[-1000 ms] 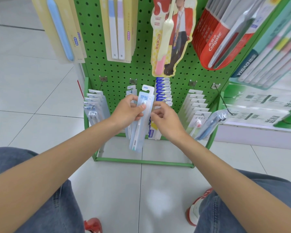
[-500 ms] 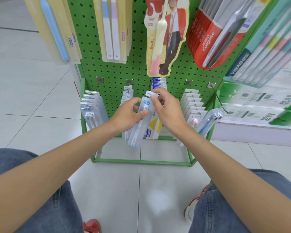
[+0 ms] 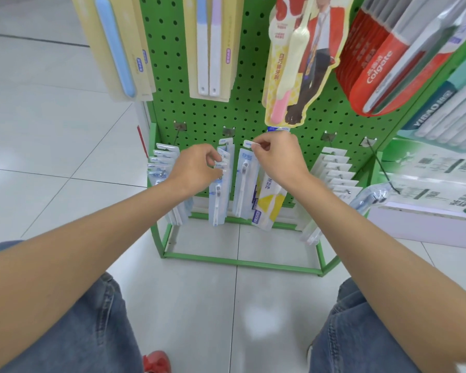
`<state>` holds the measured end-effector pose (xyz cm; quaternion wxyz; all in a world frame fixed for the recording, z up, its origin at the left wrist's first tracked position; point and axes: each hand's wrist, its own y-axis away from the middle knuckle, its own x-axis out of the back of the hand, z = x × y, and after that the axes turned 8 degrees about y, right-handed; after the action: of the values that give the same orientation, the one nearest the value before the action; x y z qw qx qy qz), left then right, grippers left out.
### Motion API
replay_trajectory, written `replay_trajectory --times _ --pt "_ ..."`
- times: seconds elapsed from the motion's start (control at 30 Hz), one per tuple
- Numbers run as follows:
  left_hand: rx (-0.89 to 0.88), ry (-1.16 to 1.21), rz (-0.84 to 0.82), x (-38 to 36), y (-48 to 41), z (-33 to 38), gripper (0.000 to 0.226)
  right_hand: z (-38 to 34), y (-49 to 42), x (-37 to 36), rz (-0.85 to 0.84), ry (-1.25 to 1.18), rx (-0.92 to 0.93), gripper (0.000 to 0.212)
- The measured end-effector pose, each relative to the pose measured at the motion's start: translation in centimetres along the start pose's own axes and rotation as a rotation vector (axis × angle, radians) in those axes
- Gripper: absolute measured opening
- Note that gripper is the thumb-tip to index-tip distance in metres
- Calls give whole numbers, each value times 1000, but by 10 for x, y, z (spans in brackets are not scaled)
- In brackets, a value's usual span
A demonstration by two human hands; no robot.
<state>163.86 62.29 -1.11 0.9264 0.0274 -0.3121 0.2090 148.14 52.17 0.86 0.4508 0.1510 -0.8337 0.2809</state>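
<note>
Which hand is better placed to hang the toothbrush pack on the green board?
Right. The right hand pinches the pack at its top end, where it should hang, close to the board. The left hand is off that pack and grips the hung packs beside it.

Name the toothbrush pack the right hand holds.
The pale blue pack whose top tab the right hand pinches, between the stack at the left hand and the yellow pack.

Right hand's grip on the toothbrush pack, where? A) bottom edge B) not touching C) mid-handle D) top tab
D: the right hand pinches the pack by its white top tab, while the left hand holds the hung packs beside it.
</note>
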Motion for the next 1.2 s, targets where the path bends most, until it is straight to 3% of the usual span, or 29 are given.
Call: replay_trajectory --times 0.1,0.27,0.57,1.03,1.2 --pt "24 -11 -19 0 -7 -6 23 2 -17 -15 7 86 22 23" --pt "43 -10 -49 0 -14 -15 24 4 -42 -28 -131 207 -18 23" --pt "49 42 -86 0 -20 -22 14 0 -64 -50 -284 201 37 15" --pt "46 79 -105 1 -19 -24 25 -9 -64 -56 -296 88 39 18" --pt "45 97 -108 3 -20 -25 32 -2 -72 -55 -174 140 41 23"
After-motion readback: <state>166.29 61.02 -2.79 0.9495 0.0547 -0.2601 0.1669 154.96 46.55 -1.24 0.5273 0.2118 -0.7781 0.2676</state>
